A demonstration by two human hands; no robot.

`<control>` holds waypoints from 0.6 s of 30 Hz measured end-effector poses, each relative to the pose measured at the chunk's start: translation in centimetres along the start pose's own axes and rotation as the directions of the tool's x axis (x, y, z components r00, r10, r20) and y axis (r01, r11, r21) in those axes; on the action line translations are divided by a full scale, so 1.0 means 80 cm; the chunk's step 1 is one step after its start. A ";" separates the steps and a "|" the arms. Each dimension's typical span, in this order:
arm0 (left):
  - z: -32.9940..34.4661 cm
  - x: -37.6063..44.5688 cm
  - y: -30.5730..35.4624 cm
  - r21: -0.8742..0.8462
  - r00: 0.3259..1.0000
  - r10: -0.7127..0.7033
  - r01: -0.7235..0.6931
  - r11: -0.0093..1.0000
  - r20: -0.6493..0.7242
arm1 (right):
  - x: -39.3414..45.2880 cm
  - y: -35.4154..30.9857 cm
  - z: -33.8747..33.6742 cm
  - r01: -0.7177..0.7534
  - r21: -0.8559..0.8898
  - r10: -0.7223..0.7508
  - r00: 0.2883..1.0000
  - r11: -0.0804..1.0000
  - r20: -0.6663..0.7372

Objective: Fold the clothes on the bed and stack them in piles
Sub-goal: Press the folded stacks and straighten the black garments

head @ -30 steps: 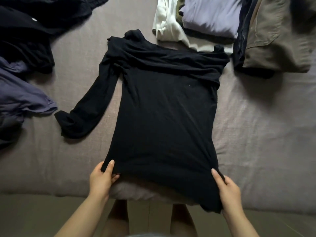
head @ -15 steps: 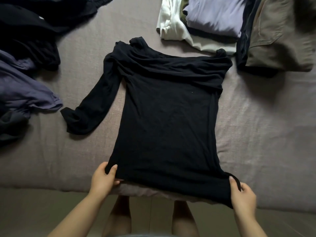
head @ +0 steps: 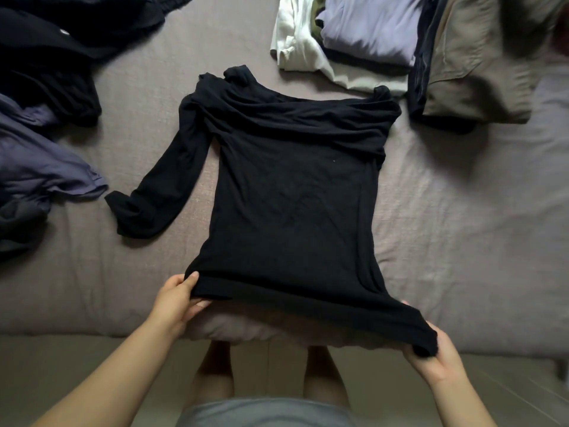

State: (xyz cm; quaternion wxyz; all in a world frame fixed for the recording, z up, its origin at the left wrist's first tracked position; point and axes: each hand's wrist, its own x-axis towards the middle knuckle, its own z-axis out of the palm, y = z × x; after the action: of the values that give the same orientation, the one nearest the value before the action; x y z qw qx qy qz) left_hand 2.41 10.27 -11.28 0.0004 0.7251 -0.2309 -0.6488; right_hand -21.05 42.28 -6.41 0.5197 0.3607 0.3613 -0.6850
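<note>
A black long-sleeved top point(head: 292, 192) lies spread on the grey bed point(head: 462, 241), collar away from me, its left sleeve stretched out to the left and its right side folded in. My left hand point(head: 177, 298) pinches the hem's left corner. My right hand point(head: 432, 362) grips the hem's right corner, pulled out past the bed's front edge and lifted a little. The hem is stretched taut between both hands.
Folded piles sit at the back right: a white and lilac stack point(head: 354, 35) and a khaki garment point(head: 474, 63). Unfolded dark clothes point(head: 46, 57) and a purple-grey garment point(head: 40, 167) lie at the left. The floor and my legs show below the bed's edge.
My right hand has pulled the hem's right corner down and outward past the bed edge. My left hand has kept its hold on the left corner, and the hem is now lifted and taut.
</note>
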 end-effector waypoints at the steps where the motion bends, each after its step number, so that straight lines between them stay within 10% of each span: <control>1: 0.003 -0.002 -0.002 -0.012 1.000 0.011 -0.011 1.000 -0.023 | -0.002 0.001 -0.001 0.027 -0.037 -0.026 0.999 0.999 0.031; 6: 0.009 -0.008 -0.011 0.031 0.989 0.042 -0.038 0.999 -0.141 | -0.022 0.002 -0.021 -0.168 -0.420 0.001 0.930 0.892 -0.368; 13: 0.033 -0.040 -0.029 -0.193 0.978 -0.149 0.177 0.965 0.149 | -0.031 0.005 -0.016 -0.225 -0.942 -0.397 0.863 0.251 -0.312; 15: 0.036 -0.043 -0.041 -0.297 0.980 -0.157 0.187 0.936 0.123 | -0.029 0.007 -0.022 -0.132 -0.936 -0.463 0.841 0.326 -0.279; 18: 0.041 -0.045 -0.054 -0.317 0.996 -0.083 0.070 0.946 -0.029 | -0.034 0.011 -0.028 0.140 -0.669 -0.431 0.854 0.730 -0.292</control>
State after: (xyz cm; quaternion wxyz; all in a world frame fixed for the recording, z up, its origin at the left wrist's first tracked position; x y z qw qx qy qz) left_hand 0.61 16.33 -9.71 0.0960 0.7376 -0.0960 -0.6615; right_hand -19.37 45.23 -5.24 0.4017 0.2470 0.7249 -0.5022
